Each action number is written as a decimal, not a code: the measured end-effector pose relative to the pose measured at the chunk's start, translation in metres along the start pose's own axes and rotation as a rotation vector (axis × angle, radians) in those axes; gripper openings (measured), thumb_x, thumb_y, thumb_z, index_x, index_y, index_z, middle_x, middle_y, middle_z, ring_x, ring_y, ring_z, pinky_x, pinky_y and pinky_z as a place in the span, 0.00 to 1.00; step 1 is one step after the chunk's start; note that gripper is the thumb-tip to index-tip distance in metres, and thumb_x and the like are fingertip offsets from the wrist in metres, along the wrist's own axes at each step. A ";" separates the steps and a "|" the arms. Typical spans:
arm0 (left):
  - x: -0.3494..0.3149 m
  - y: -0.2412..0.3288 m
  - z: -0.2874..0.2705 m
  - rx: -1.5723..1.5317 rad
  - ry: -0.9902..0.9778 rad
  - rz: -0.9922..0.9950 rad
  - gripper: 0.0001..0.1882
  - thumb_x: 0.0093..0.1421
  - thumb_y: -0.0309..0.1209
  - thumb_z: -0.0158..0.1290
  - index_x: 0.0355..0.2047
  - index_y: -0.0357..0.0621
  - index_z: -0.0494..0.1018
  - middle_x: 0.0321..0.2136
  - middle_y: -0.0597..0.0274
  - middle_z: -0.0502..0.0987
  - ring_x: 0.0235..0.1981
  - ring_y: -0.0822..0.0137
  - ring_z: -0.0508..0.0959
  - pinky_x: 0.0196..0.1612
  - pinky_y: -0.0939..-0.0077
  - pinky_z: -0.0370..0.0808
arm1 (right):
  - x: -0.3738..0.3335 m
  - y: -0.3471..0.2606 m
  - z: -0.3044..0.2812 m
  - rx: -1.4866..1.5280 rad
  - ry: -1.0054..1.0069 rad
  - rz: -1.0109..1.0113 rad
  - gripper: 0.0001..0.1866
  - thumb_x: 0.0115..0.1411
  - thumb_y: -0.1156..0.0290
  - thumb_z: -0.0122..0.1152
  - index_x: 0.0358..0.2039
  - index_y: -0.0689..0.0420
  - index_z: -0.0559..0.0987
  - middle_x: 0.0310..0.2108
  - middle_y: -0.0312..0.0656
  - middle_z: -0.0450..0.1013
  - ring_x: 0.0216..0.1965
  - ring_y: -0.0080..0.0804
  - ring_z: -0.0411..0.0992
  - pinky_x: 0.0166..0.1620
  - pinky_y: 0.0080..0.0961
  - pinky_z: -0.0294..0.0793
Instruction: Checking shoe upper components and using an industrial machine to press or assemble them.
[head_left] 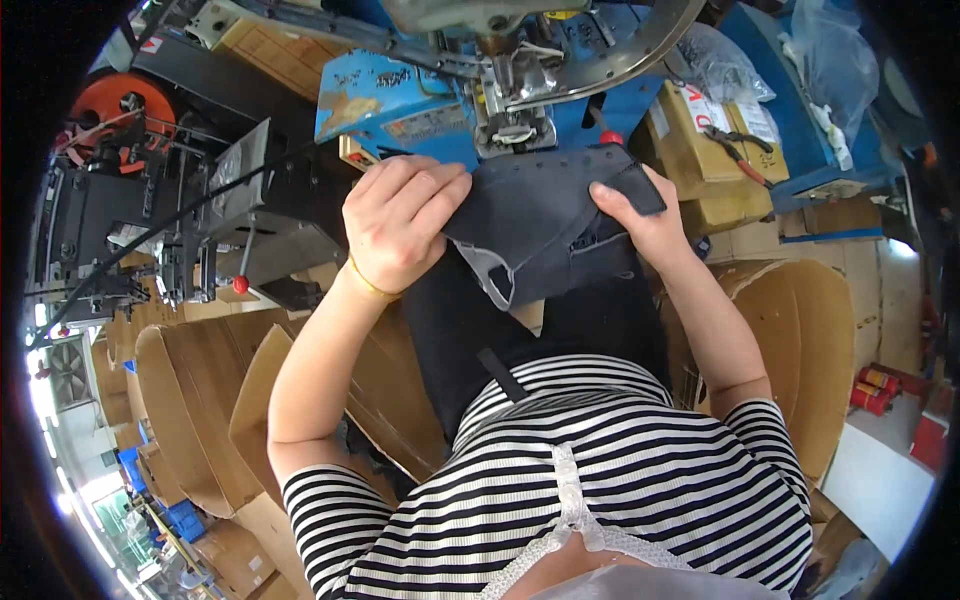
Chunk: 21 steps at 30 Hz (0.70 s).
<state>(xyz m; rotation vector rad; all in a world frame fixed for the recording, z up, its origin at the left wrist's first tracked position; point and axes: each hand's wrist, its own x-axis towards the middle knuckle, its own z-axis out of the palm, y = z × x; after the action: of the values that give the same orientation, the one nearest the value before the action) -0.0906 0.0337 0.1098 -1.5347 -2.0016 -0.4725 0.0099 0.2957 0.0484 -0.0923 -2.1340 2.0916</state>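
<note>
single head view, fisheye, looking steeply down, close over hands and blue machine [440, 90].

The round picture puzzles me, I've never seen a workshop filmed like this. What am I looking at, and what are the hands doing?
It is one view, from a wide camera worn on a person's head and looking down, so edges bend. The striped shirt at the bottom is their own. Both bare hands hold a dark fabric piece under the metal head of a blue machine: the left hand grips its left edge, the right hand pinches its right side. Cardboard boxes stand around, and pliers lie on a carton.
</note>
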 end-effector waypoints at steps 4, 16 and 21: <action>0.022 -0.013 0.017 0.105 0.170 0.025 0.22 0.32 0.25 0.53 0.33 0.36 0.78 0.33 0.57 0.80 0.34 0.58 0.80 0.36 0.70 0.76 | 0.024 0.004 -0.007 0.223 0.096 0.022 0.14 0.57 0.68 0.68 0.39 0.63 0.79 0.33 0.35 0.78 0.34 0.20 0.73 0.40 0.20 0.72; 0.039 -0.032 0.049 0.043 0.205 -0.085 0.23 0.32 0.17 0.51 0.34 0.38 0.77 0.33 0.57 0.80 0.35 0.57 0.79 0.37 0.69 0.74 | 0.042 0.023 -0.008 0.487 0.168 0.095 0.13 0.56 0.69 0.68 0.39 0.62 0.79 0.37 0.37 0.78 0.36 0.23 0.74 0.41 0.23 0.74; 0.029 -0.045 0.056 -0.123 0.192 -0.093 0.22 0.30 0.16 0.51 0.32 0.41 0.76 0.31 0.62 0.79 0.35 0.60 0.78 0.38 0.68 0.72 | 0.032 0.018 -0.002 0.514 0.146 0.159 0.14 0.56 0.69 0.68 0.40 0.62 0.80 0.38 0.38 0.78 0.37 0.24 0.75 0.43 0.24 0.74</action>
<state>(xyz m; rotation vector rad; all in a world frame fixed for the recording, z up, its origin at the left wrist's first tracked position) -0.1515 0.0761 0.0879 -1.4135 -1.9306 -0.7639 -0.0220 0.3032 0.0323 -0.3494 -1.4962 2.5612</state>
